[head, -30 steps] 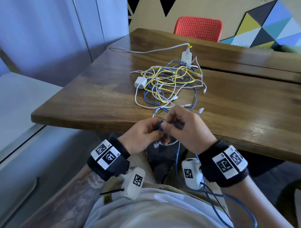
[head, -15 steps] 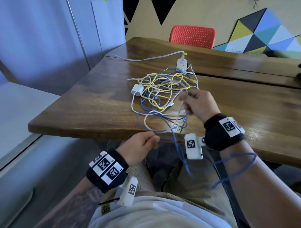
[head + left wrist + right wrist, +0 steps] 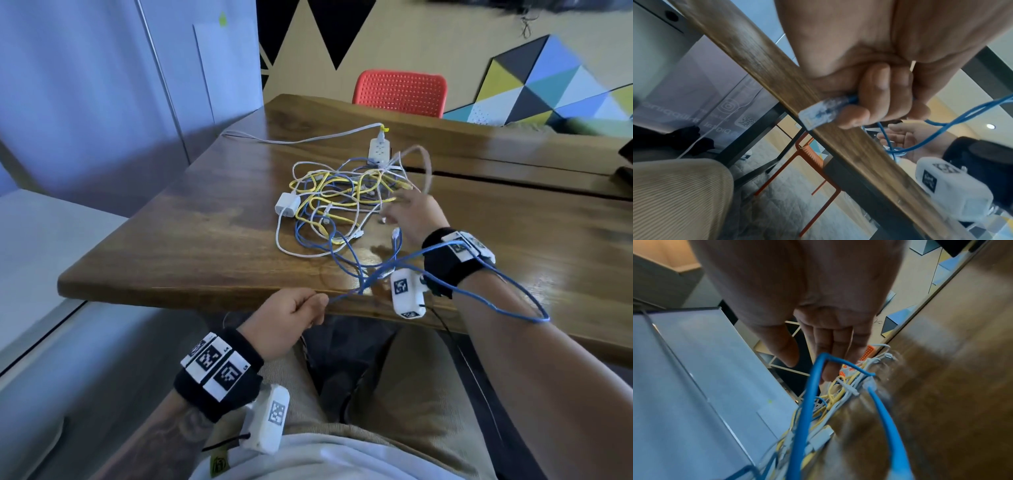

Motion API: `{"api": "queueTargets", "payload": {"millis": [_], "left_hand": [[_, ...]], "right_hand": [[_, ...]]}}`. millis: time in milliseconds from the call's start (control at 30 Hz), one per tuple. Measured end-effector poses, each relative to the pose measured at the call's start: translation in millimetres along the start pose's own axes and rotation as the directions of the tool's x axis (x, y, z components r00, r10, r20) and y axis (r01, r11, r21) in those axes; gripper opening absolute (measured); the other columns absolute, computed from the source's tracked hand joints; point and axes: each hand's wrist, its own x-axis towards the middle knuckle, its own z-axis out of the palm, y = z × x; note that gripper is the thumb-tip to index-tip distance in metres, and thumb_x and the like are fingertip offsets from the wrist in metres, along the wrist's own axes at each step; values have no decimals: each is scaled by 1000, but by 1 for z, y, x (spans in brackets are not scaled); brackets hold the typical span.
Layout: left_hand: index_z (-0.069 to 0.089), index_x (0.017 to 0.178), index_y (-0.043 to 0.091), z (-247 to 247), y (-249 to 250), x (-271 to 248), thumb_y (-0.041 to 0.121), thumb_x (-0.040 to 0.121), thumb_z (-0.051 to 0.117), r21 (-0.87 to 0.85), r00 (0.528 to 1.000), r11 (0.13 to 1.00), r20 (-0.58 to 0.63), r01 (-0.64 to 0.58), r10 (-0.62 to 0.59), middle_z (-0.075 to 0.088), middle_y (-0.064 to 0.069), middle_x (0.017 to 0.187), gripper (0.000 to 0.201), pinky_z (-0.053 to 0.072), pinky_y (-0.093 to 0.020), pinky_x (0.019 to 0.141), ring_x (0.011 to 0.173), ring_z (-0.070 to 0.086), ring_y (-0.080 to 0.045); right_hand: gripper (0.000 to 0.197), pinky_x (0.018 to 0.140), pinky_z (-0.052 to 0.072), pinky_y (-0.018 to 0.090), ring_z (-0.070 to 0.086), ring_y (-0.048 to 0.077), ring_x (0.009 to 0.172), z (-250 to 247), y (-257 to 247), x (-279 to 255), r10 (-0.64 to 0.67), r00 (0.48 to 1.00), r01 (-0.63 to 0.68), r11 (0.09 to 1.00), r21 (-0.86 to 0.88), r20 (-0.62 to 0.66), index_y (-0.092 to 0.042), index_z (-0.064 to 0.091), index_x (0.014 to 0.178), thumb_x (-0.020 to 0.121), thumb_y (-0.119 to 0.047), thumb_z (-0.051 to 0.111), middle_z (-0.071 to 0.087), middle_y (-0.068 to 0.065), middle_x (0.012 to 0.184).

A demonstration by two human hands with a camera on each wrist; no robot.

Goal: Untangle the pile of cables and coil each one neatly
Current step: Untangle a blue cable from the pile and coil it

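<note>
A tangle of yellow, white and blue cables [image 3: 337, 202] lies in the middle of the wooden table [image 3: 191, 233]. My left hand [image 3: 301, 310] sits at the table's near edge and grips one end of the blue network cable [image 3: 373, 274]. In the left wrist view its clear plug [image 3: 818, 112] sticks out of my left hand [image 3: 879, 97]. The blue cable loops over my right forearm [image 3: 534, 317]. My right hand [image 3: 404, 214] hovers over the pile's right side, blurred. The right wrist view shows my right hand [image 3: 830, 353] with straight fingers holding nothing, the blue cable [image 3: 807, 402] running under it.
A white charger block [image 3: 287, 205] lies at the pile's left edge. A white power strip [image 3: 378, 149] sits behind the pile, its cord running left. A red chair [image 3: 400, 90] stands beyond the table. A blurred white cable loop [image 3: 424, 164] hangs in the air above my right hand.
My right hand let go of the strands it held, opened and moved forward over the pile. My left hand stayed at the table edge, still gripping the blue cable.
</note>
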Motion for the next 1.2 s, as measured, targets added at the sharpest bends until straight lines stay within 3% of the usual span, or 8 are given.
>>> {"api": "queueTargets", "payload": {"millis": [300, 400, 500, 600, 733, 900, 1033, 1200], "left_hand": [[58, 61, 24, -27, 29, 17, 41, 101, 50, -201, 955, 979, -284, 30, -87, 38, 9, 47, 45, 34, -34, 54, 42, 36, -15], [59, 61, 24, -33, 36, 23, 41, 102, 47, -160, 942, 986, -322, 47, -97, 40, 11, 46, 45, 33, -29, 50, 41, 36, -11], [56, 62, 19, -37, 40, 24, 38, 103, 45, -93, 948, 994, -308, 56, -82, 39, 9, 44, 46, 29, -25, 45, 39, 34, -9], [51, 58, 19, -40, 41, 27, 31, 104, 46, -210, 936, 973, -312, 96, -160, 32, 5, 45, 48, 25, -27, 48, 39, 28, -13], [50, 61, 17, -39, 49, 28, 29, 104, 46, -279, 929, 953, -309, 114, -202, 32, 6, 45, 45, 24, -29, 50, 40, 27, -15], [55, 60, 19, -40, 73, 15, 40, 96, 50, -308, 988, 951, -154, -28, -21, 34, 5, 46, 42, 24, -33, 47, 40, 29, -14], [54, 58, 21, -56, 103, 2, 39, 92, 47, -575, 996, 815, -84, -77, 35, 21, 6, 47, 38, 28, -22, 41, 37, 22, -10], [53, 65, 21, -70, 118, 5, 36, 98, 39, -767, 988, 628, -53, -133, 145, 17, 9, 50, 39, 31, -21, 41, 38, 23, -3]], "right_hand": [[30, 59, 45, 33, 50, 16, 58, 9, -13, -66, -288, 911, 390, 835, -388, 295, -14, 62, 76, 99, -34, 60, 57, -1, 66], [48, 53, 39, 26, 47, 14, 51, 5, -25, -84, -253, 941, 225, 964, 145, 224, -4, 67, 81, 108, -36, 43, 59, 4, 62], [69, 54, 44, 29, 56, 21, 57, -16, -47, -96, -150, 969, -2, 793, 609, 198, -5, 68, 86, 107, -54, 25, 65, 12, 71], [62, 52, 43, 30, 52, 26, 51, -26, -59, -120, -267, 957, 149, 783, 604, 110, -6, 68, 70, 104, -49, 39, 59, 17, 60], [22, 72, 57, 39, 69, 23, 75, -6, -61, -145, -499, 810, 382, 848, 368, 308, -11, 78, 92, 93, -23, 59, 75, 11, 81], [50, 115, 36, 38, 52, 22, 133, 6, -64, -137, -843, 519, 823, 449, -348, 140, -18, 63, 134, 85, -16, 66, 62, -3, 137], [33, 106, 42, 45, 66, 25, 96, -9, -67, -132, -832, 555, 745, 497, -446, 0, -19, 72, 111, 83, -8, 60, 71, -4, 100], [42, 83, 53, 28, 65, 8, 86, -5, -62, -147, -725, 675, 730, 683, 17, 136, -15, 63, 127, 92, 0, 46, 68, -11, 94]]}}
